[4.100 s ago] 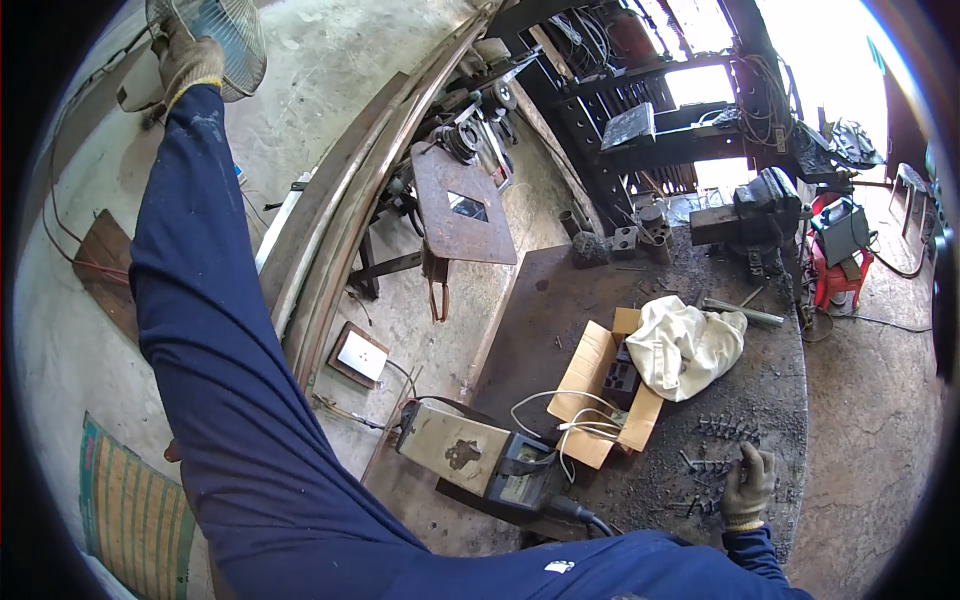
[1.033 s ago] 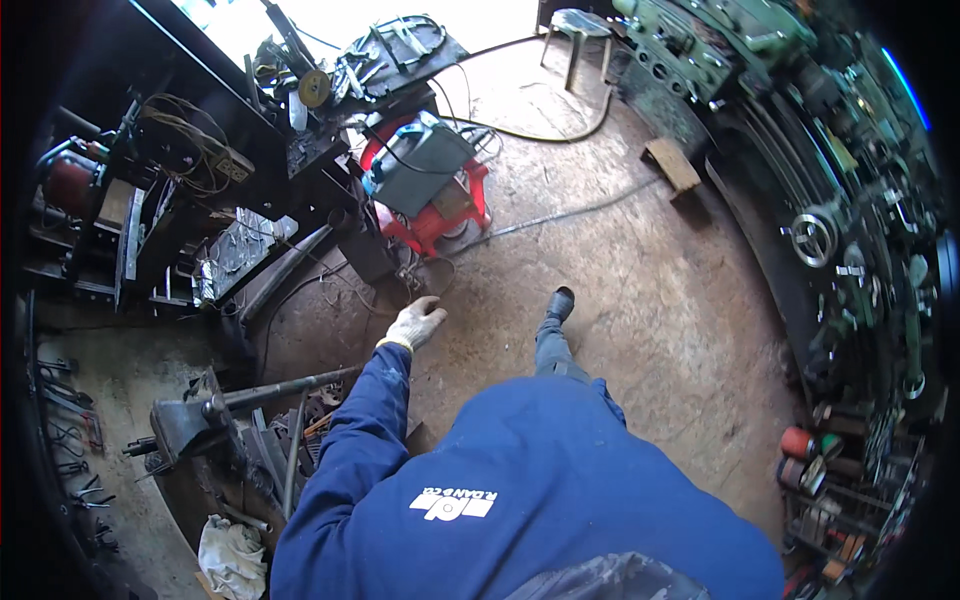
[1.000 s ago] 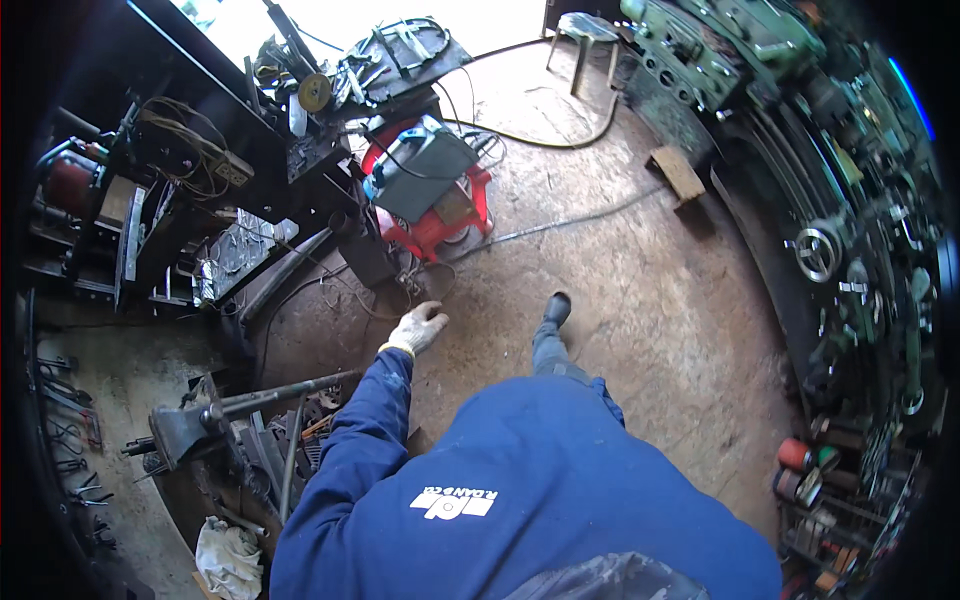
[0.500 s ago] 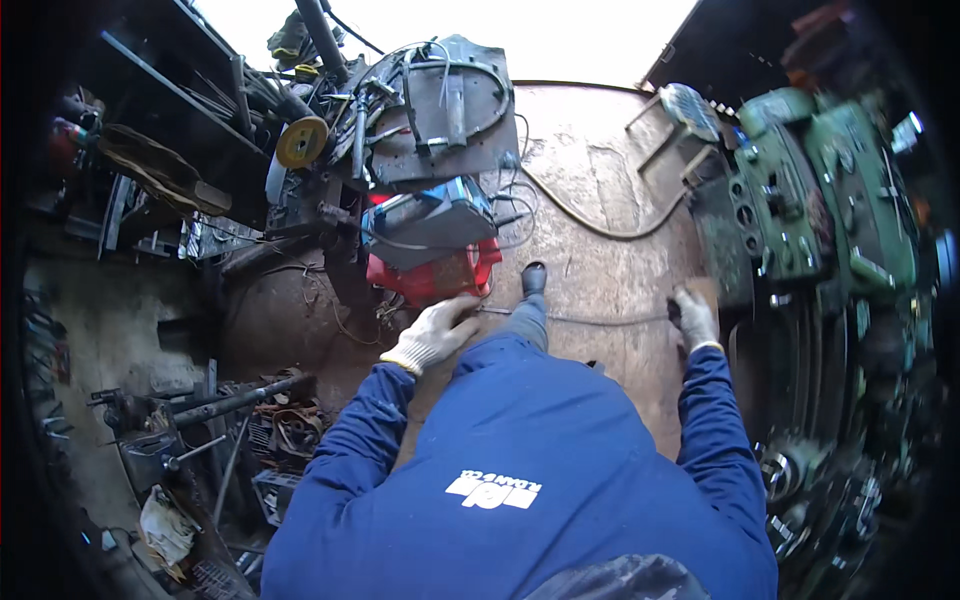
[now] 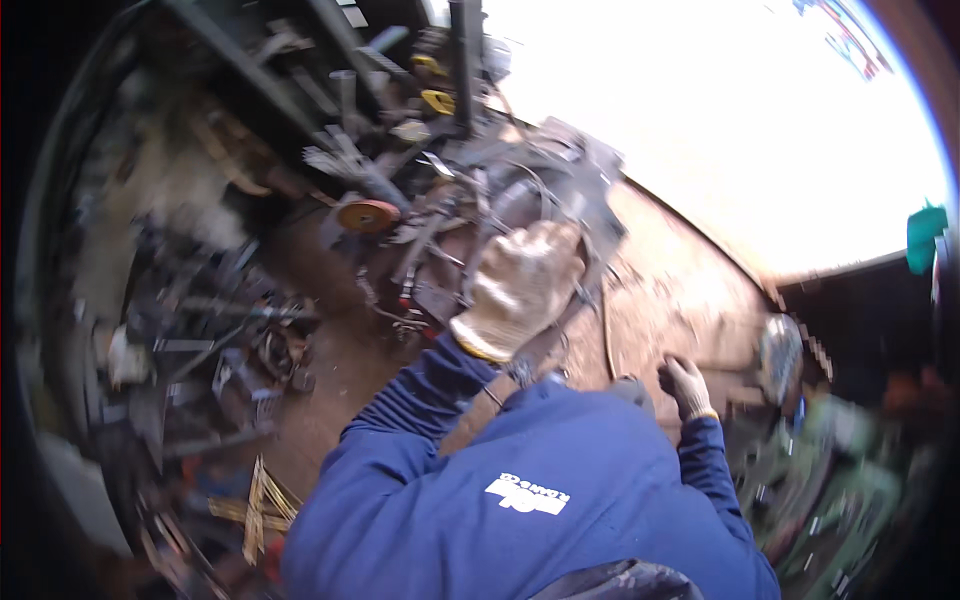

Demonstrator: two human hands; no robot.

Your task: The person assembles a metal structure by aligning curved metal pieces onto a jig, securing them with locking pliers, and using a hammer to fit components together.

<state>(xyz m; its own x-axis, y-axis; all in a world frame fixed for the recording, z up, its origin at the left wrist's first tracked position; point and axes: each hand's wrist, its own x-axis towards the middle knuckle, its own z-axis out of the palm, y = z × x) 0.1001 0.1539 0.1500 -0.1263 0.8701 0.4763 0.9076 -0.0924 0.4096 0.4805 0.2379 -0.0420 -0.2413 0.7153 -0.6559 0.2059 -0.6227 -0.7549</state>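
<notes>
My left hand (image 5: 525,290), in a pale work glove, is raised over the cluttered metal worktable (image 5: 603,195). Its back faces up and its fingers bend away at the far end. Blur hides the fingertips and anything under them. Curled fingers close my right hand (image 5: 686,386), also gloved, which hangs low above the brown floor at the right of my body. Whether something sits inside it I cannot make out. A cable loop (image 5: 540,190) and metal tools lie on the worktable beyond my left hand. An orange-brown disc (image 5: 368,216) is at its left side.
A dark hose (image 5: 606,325) runs along the floor between my hands. To the right are a small stool (image 5: 780,358) and a green machine (image 5: 835,490). Metal scrap (image 5: 230,370) and yellowish rods (image 5: 255,510) fill the left. A dark post (image 5: 465,65) rises behind the worktable.
My left hand has gone from low beside the red item up and over the worktable. The view has turned right and blurred. My right hand has come closer to my body.
</notes>
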